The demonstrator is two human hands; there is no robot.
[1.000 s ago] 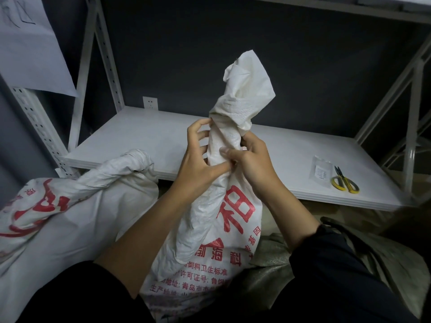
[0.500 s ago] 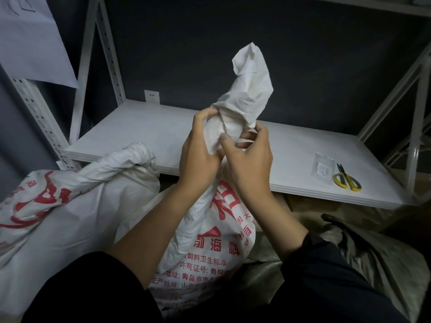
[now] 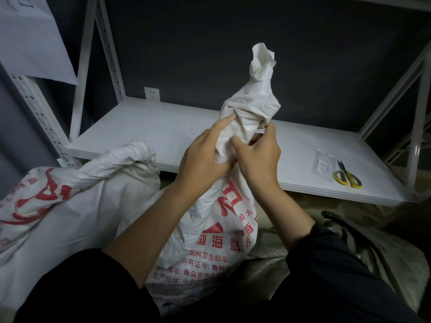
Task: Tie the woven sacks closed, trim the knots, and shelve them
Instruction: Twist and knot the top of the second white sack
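A white woven sack (image 3: pixel 217 231) with red print stands upright in front of me, its neck twisted and wound into a bunch (image 3: pixel 250 113) with a loose tail sticking up. My left hand (image 3: pixel 203 157) grips the neck from the left, index finger laid on the twist. My right hand (image 3: pixel 256 157) grips the neck from the right, thumb up by the bunch. A second white sack (image 3: pixel 70 206) lies at the left, its neck twisted. Yellow-handled scissors (image 3: pixel 347 178) lie on the white shelf (image 3: pixel 163 134) at the right.
A small clear plastic packet (image 3: pixel 324 165) lies beside the scissors. White shelf uprights (image 3: pixel 35 108) rise at left and right. A grey-green sack (image 3: pixel 384 259) lies on the floor at the lower right. A paper sheet (image 3: pixel 30 43) hangs at the upper left.
The sack's neck has been wound tighter and its tail now stands straighter and higher. Both hands have shifted slightly up around the twist.
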